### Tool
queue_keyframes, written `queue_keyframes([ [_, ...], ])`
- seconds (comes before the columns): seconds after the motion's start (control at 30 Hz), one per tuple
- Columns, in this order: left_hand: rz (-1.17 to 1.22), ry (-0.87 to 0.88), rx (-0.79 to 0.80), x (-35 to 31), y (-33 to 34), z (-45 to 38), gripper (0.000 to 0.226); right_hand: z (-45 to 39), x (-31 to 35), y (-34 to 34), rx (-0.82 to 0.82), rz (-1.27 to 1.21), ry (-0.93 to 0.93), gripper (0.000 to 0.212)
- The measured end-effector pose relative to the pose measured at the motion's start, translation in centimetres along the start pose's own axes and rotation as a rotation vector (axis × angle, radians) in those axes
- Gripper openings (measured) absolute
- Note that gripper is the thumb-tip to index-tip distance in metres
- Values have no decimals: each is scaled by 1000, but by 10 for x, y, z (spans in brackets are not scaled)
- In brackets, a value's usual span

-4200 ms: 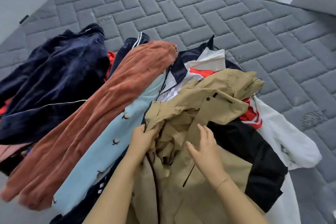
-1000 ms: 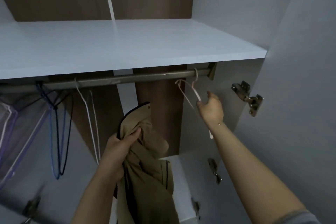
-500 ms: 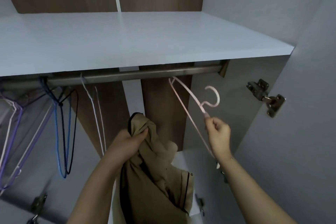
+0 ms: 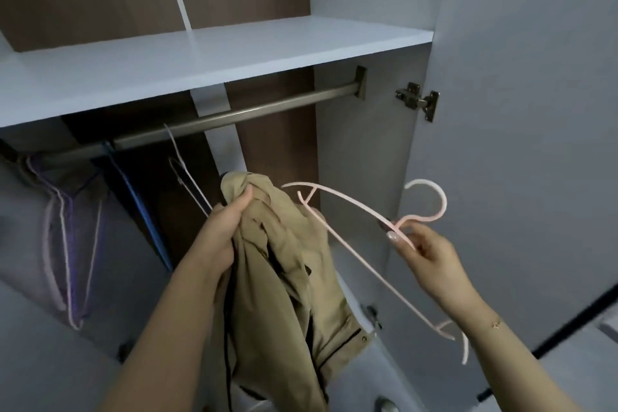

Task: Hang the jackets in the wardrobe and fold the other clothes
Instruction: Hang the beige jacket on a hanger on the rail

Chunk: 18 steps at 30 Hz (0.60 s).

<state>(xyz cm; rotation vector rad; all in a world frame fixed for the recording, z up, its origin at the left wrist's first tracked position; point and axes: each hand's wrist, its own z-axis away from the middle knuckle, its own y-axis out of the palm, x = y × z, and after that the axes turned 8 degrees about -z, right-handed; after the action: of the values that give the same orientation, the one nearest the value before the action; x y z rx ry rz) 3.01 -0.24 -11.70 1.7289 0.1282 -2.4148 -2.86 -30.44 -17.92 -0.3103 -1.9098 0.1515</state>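
From the head view, the open wardrobe shows a smooth, matte white shelf (image 4: 214,67) with a squared front edge, dark wood-grain back panels behind it, and beneath it a round brushed-metal rail (image 4: 240,115) ending in a metal bracket at the right wall. A steel door hinge (image 4: 418,100) is screwed to the pale inner side panel. On the left part of the rail hang thin wire hangers: a purple and white cluster (image 4: 67,237), a blue one (image 4: 140,211) and a white one (image 4: 187,177), all slim and angular. The khaki jacket (image 4: 287,278) is a soft, crumpled woven cotton with dark piping along its edges and a small snap near the hem; it hangs bunched in front of the wardrobe, below the rail, its upper part gathered in the left hand (image 4: 224,227), whose grip is closed around the fabric with the thumb pressing on top. The right hand (image 4: 424,251) pinches the neck of a thin, smooth pink hanger (image 4: 354,244) just under its curved hook; the hanger is off the rail, tilted, with its left shoulder touching the jacket.
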Motion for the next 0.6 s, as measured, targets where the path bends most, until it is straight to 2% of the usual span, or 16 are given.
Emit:
queue_keyframes([
  [0.13,-13,-10,163,-14,-12,13,44,45,48,-18,-2,82,-57,22],
  [0.27,-195,-13,274,-32,-17,33,50,73,72,-32,15,158,-92,43],
  [0.43,-341,10,427,-35,-10,78,36,101,71,-21,110,162,-30,53],
  [0.5,-378,37,453,-34,-7,100,40,109,68,-16,105,177,27,54],
  [0.6,-489,128,410,-46,-14,126,49,117,65,-24,98,139,160,52],
])
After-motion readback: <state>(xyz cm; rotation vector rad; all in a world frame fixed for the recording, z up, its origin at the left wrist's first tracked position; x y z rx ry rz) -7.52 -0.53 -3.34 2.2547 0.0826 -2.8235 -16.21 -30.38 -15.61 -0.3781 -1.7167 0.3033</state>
